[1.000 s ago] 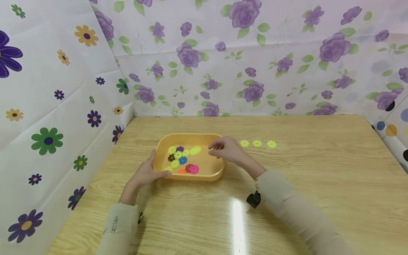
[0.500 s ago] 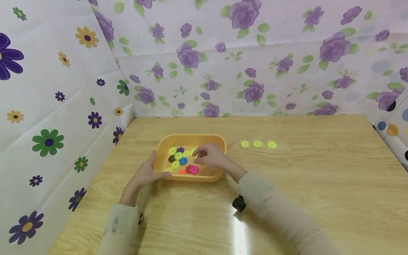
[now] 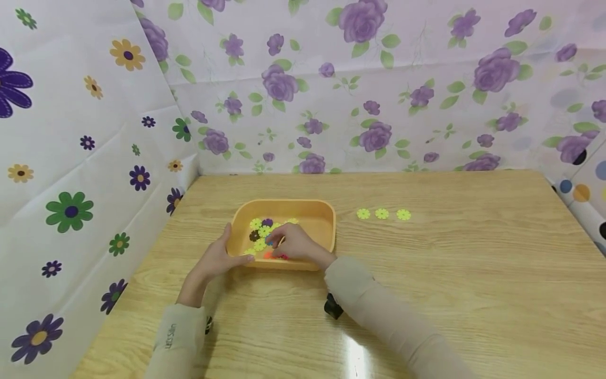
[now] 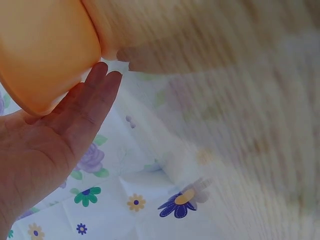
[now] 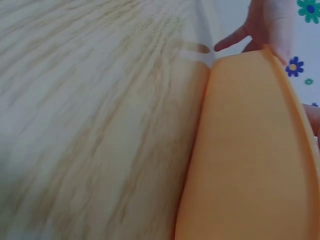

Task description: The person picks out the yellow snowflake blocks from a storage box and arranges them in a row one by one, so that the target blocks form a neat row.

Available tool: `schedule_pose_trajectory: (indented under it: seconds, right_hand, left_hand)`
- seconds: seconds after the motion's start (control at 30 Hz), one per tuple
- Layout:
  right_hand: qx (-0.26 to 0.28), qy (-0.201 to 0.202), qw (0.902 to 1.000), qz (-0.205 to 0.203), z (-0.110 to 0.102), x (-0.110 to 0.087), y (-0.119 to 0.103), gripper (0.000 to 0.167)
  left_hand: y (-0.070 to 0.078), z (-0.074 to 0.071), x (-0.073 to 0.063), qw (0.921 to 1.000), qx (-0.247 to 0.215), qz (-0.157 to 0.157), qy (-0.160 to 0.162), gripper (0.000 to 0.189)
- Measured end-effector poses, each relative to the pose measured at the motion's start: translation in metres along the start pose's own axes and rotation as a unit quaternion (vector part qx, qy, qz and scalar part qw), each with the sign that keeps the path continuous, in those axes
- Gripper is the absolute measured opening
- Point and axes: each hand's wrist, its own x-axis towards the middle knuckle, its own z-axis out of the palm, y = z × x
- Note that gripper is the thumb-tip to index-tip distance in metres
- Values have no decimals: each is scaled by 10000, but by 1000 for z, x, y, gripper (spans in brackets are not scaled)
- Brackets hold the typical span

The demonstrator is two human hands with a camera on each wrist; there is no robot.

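Note:
An orange plastic basket (image 3: 326,231) stands on the table with several flower-shaped notched discs in it. My left hand (image 3: 215,260) grips its left front corner, thumb over the front rim. In the left wrist view the fingers (image 4: 95,95) lie along the outer wall. My right hand (image 3: 293,243) reaches down into the basket, fingers bent and spread from the thumb, right over a blue disc (image 3: 270,240). An orange disc (image 3: 269,255) and a partly covered pink disc (image 3: 284,257) lie below it. Yellow discs (image 3: 259,244), a brown disc (image 3: 254,236) and a purple disc (image 3: 267,222) lie to its left.
Right of the basket, 3 yellow discs (image 3: 382,213) lie in a row on the wooden table (image 3: 454,273). Flower-patterned sheets (image 3: 303,95) close off the back and the sides.
My right hand has moved left and toward me, from the basket's right side to over the blue and pink discs. My left hand keeps its place on the basket.

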Motion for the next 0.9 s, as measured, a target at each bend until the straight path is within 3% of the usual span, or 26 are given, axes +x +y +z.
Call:
schedule_pose_trajectory:
  seconds: [0.33,0.53,0.9]
  right_hand:
    - [-743,-20,9965,395,20,17,0,29]
    - [-1250,-324,9902,533,25,25,2,39]
    - [-1867,-796,9748,925,31,39,7,35]
  left_hand:
    - [-2,-1,0,9998,-66,193,52,110]
    - [-2,-1,0,9996,-110,266,44,110]
    - [-4,-1,1,9997,-74,222,82,110]
